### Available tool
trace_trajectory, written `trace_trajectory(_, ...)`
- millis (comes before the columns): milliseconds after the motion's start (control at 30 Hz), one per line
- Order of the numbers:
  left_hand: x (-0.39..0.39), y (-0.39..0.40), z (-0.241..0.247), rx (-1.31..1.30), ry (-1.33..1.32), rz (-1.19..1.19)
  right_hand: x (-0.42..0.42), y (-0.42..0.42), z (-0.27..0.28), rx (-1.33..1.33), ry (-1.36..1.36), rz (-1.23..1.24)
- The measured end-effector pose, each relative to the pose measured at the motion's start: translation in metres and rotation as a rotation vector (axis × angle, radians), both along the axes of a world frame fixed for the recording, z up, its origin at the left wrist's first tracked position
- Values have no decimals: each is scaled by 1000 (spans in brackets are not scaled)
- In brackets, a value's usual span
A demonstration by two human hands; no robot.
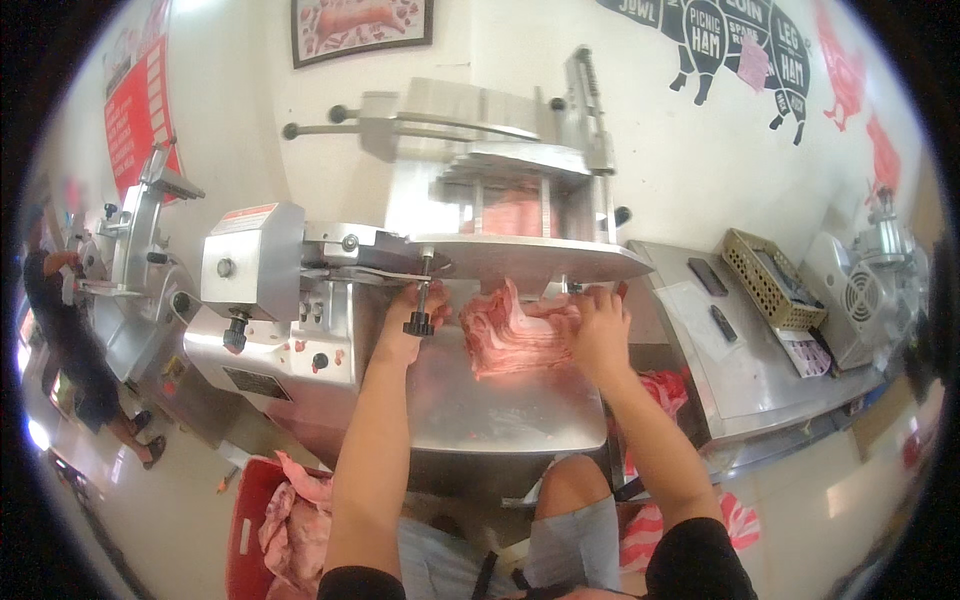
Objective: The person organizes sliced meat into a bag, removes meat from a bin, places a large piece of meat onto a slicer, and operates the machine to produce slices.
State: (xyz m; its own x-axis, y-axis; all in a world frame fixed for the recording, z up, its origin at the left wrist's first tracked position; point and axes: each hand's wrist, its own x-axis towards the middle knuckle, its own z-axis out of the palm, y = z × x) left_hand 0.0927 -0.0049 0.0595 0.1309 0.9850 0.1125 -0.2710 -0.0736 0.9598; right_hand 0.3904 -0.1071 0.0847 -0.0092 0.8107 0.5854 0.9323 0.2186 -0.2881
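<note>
A stack of thin raw meat slices (517, 337) lies on the steel tray (502, 420) of a meat slicer, below its carriage. My right hand (602, 330) is against the stack's right edge, fingers bent over that side; whether it grips slices is unclear. To the stack's left, my left hand (420, 311) is partly hidden behind a black-knobbed rod (418, 324), with its fingers near the stack but not plainly touching it. More meat (517, 214) sits in the slicer's carriage (525, 255), above both hands.
The slicer's metal housing (251, 262) stands at left. A red crate (244, 525) of meat pieces is at lower left. On the right, a steel table (720, 375) bears a phone (707, 276), a perforated basket (772, 289) and another machine (862, 292). A person (67, 337) stands far left.
</note>
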Motion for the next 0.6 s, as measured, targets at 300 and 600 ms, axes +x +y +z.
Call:
trace_trajectory(300, 6, 25, -10, -27, -490, 61, -43, 41, -8, 64, -423, 681)
trace_trajectory(600, 13, 37, -22, 22, -396, -40, -69, 38, 10, 124, -129, 791)
